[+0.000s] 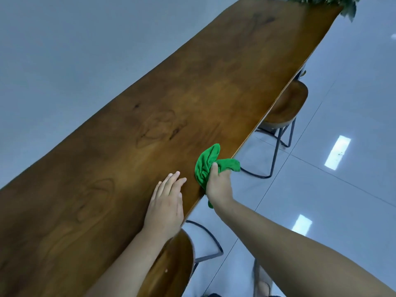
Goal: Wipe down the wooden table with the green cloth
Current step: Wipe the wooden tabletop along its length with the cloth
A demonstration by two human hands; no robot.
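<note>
A long wooden table runs diagonally from the lower left to the upper right. My right hand is shut on a bunched green cloth at the table's near edge; part of the cloth hangs over that edge. My left hand lies flat on the tabletop just left of the cloth, palm down, fingers together and stretched out, holding nothing.
Two wooden stools with dark metal legs stand under the near edge: one stool further along, another stool below my left forearm. A leafy plant sits at the table's far end. Glossy grey tiled floor lies on the right.
</note>
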